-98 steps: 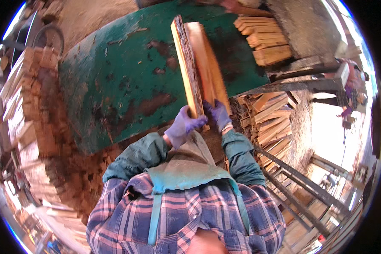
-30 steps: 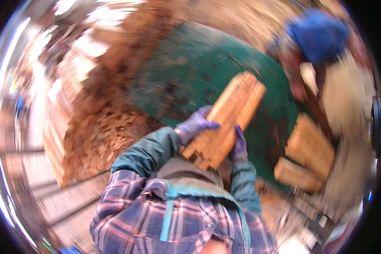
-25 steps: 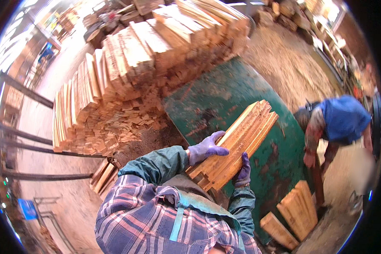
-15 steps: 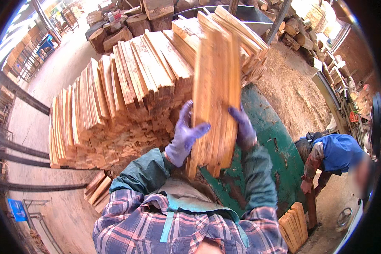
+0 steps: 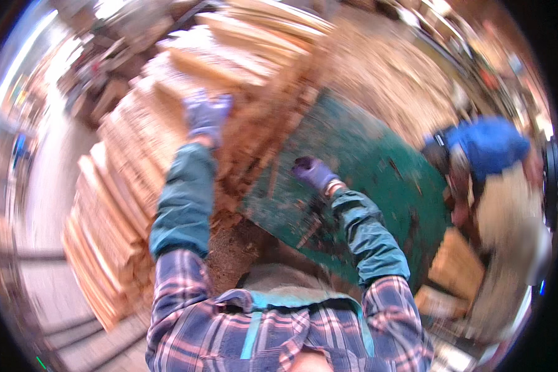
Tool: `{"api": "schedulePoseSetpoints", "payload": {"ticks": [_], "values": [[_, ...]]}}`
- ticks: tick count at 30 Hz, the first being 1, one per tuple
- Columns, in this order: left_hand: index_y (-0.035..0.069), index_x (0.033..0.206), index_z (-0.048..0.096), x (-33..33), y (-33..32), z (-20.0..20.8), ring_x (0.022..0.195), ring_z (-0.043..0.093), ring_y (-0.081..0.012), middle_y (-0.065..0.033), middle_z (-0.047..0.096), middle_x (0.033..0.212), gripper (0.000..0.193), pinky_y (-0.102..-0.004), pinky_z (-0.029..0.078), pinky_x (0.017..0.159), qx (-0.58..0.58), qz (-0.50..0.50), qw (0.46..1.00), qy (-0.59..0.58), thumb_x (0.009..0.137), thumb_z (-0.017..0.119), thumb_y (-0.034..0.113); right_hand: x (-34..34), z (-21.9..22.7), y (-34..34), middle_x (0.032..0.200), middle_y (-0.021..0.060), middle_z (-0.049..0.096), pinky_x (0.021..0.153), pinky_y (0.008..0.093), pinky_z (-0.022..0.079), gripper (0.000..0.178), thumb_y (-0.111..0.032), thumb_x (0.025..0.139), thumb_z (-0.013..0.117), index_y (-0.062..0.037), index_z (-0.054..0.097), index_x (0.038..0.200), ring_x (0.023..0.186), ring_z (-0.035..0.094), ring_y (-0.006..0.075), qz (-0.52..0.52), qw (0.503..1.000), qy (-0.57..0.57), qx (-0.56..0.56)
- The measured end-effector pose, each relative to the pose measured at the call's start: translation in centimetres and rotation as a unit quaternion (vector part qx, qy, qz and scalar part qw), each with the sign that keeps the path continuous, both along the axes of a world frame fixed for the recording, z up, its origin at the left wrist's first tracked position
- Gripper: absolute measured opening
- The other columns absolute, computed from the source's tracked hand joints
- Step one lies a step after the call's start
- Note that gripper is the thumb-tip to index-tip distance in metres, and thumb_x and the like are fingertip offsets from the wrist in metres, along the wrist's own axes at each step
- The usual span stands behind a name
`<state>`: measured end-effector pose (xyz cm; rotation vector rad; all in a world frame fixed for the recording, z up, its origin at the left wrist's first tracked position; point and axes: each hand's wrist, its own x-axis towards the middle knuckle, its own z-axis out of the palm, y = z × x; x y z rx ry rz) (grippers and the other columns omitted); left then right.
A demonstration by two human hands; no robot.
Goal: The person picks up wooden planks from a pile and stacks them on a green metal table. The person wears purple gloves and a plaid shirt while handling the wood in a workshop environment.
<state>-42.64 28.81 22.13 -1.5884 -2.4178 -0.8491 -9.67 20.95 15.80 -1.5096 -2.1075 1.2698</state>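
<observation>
The purple-gloved left hand (image 5: pixel 209 118) reaches forward on the left and is positioned at the upper face of the stack of sawn planks (image 5: pixel 136 136), beyond the left edge of the green counter (image 5: pixel 363 158). Its fingers are apart and appear to clamp nothing. Motion blur prevents confirmation of firm contact with the wood.

The right hand (image 5: pixel 316 175) is over the far left part of the counter, with no plank visible in it. Its fingers are bent inward; whether they are fully together cannot be told, nor whether the hand touches the counter.

Assessment of handling: at the stack, pressure is best applied with the flat of the glove, spread over several planks, since a single fingertip could tip one out of line. Planks should sit parallel and flush with their neighbours; any that rocks warrants reseating before release. Fingers should be kept out of the gaps between planks, where pinching and splinters are the main risks. The right hand is judged near enough to steady the stack's facing side if a plank slides.

A loose wood strip (image 5: pixel 395 167) lies on the counter and could catch under work. A co-worker in blue (image 5: pixel 487 149) bends at the right side, near a smaller plank bundle (image 5: pixel 457 265); long planks should be swung clear of that side.
</observation>
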Motion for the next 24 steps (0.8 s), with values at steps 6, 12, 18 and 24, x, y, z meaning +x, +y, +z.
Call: {"api": "schedulePoseSetpoints", "payload": {"ticks": [6,12,18,24], "values": [[0.001,0.121,0.067,16.5,-2.0,0.5,0.115,0.063,-0.0377,-0.0207,0.066,0.127,0.033,-0.0452,0.050,0.101,0.286,-0.318,0.904,0.009,0.092,0.073,0.015,15.1,-9.4,-19.6,0.102,0.0064,0.074,0.074,0.0319,0.054,0.040,-0.038,0.098,0.067,-0.0045,0.070,0.119,0.085,0.067,0.0150,-0.387,0.852,0.227,-0.269],[0.004,0.123,0.066,45.9,-11.5,-5.1,0.121,0.062,-0.0374,-0.0195,0.065,0.130,0.044,-0.0450,0.049,0.105,0.040,-0.661,0.734,-0.149,0.081,0.077,0.014,31.3,-11.1,-39.3,0.100,0.0088,0.075,0.071,0.0355,0.058,0.032,-0.031,0.102,0.062,-0.0065,0.067,0.122,0.085,0.071,0.0196,-0.698,0.466,0.513,-0.181],[0.006,0.125,0.065,71.4,-18.7,-6.3,0.120,0.061,-0.0371,-0.0185,0.065,0.129,0.046,-0.0451,0.049,0.103,-0.035,-0.748,0.659,-0.079,0.084,0.075,0.024,45.7,-4.4,-52.0,0.080,0.0087,0.073,0.059,0.0333,0.056,0.028,-0.032,0.099,0.066,-0.0041,0.072,0.096,0.063,0.068,0.0199,-0.857,0.378,0.349,0.040],[0.002,0.139,0.056,82.6,-32.9,-5.7,0.118,0.064,-0.0370,-0.0216,0.065,0.127,0.073,-0.0415,0.053,0.100,-0.230,-0.913,0.337,0.009,0.079,0.083,0.035,57.3,-4.9,-50.7,0.132,0.0215,0.062,0.096,0.0405,0.054,0.074,-0.041,0.087,0.081,0.0049,0.050,0.137,0.114,0.062,0.0318,-0.885,0.402,0.223,0.073]]}}
